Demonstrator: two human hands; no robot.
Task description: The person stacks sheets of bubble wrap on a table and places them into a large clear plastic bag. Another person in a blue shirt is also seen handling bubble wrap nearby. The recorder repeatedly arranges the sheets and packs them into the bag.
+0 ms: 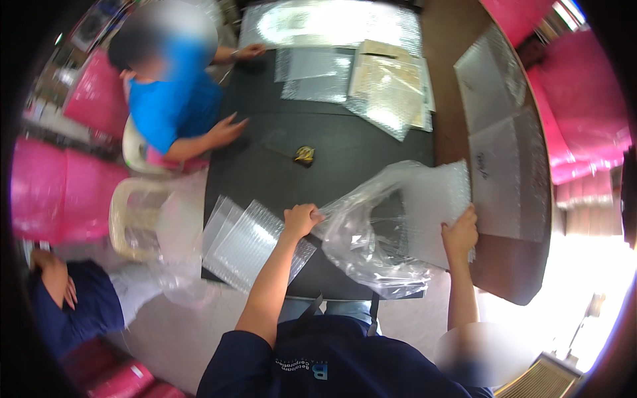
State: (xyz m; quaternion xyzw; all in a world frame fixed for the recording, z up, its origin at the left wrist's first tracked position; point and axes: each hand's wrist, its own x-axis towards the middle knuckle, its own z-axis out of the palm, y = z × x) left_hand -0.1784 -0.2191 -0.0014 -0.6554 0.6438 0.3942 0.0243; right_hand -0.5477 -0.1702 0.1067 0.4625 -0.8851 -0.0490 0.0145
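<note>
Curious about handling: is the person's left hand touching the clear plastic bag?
Touching: the head view shows the left hand pinching the clear plastic bag by its edge.

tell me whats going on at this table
The left hand grips a clear plastic bag; the right hand holds a bubble-wrap stack by its right edge. How far inside the bag it sits is unclear. Loose sheets and a tape measure lie on the black table, beside a co-worker in blue.
</note>
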